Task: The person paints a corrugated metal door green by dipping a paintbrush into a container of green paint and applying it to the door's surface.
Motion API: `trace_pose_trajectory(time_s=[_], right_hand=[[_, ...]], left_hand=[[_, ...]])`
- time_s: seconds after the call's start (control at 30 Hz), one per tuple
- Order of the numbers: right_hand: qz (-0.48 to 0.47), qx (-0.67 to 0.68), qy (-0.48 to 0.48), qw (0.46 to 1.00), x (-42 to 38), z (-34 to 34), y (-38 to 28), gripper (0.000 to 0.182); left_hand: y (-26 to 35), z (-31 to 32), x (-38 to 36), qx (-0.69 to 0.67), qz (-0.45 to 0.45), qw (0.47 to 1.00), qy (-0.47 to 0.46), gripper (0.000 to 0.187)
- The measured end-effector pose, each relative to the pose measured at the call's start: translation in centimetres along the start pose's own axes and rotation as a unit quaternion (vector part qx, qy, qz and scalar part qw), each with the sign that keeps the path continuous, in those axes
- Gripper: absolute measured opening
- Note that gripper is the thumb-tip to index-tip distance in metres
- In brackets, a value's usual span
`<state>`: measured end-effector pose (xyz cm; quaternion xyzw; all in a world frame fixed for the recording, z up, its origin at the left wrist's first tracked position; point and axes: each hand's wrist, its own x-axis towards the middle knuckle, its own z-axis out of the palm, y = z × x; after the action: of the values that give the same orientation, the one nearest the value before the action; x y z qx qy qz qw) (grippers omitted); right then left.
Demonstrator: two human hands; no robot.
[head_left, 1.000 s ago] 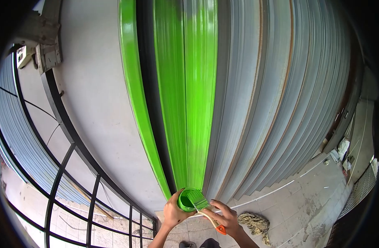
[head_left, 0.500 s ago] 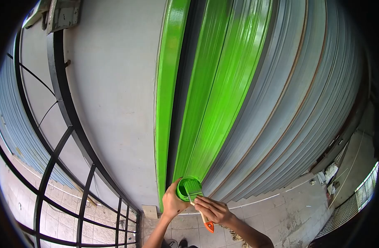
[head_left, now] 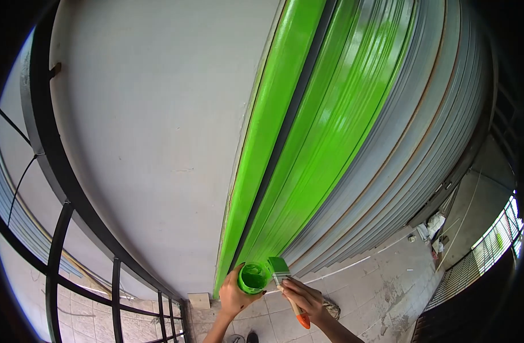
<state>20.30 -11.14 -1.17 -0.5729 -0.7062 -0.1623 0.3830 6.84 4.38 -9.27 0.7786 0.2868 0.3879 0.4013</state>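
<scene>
My left hand [head_left: 234,296] is wrapped round a small open can of green paint [head_left: 254,278], its mouth facing up toward me. Just to the right, my right hand [head_left: 303,297] grips a paintbrush [head_left: 278,266] by its wooden handle with an orange end. Green paint coats the bristles, which sit beside the can's rim, outside its mouth. Beyond both hands rises the metal shutter, with a wet-looking green painted section [head_left: 330,131] and a green frame strip [head_left: 273,108] along its left side.
Bare grey shutter slats [head_left: 388,160] curve away to the right. A pale wall [head_left: 153,126] stands on the left, next to a black metal grille [head_left: 59,240]. Below lies a tiled floor [head_left: 359,291], with a small block [head_left: 199,300] at the wall's foot and my shoes [head_left: 252,337].
The brush has come out of the can's mouth and now stands to its right, bristles up. My view has shifted, so the shutter leans further right.
</scene>
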Motion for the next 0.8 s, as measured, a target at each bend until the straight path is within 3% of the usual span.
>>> trace_pose_trajectory(time_s=[0.27, 0.73, 0.8], right_hand=[[-0.127, -0.273, -0.066, 0.951, 2.7, 5.0, 7.6, 0.026], [-0.088, -0.297, -0.091, 0.946, 4.9, 7.9, 11.7, 0.022], [-0.090, -0.312, -0.054, 0.944, 6.8, 6.8, 11.3, 0.019]], left_hand=[[-4.1, -1.0, -4.5, -0.032, -0.085, 0.993, -0.075, 0.092], [-4.4, -1.5, -6.8, -0.042, -0.097, 0.989, -0.099, 0.090], [-3.9, -1.9, -6.8, -0.047, -0.107, 0.988, -0.103, 0.090]])
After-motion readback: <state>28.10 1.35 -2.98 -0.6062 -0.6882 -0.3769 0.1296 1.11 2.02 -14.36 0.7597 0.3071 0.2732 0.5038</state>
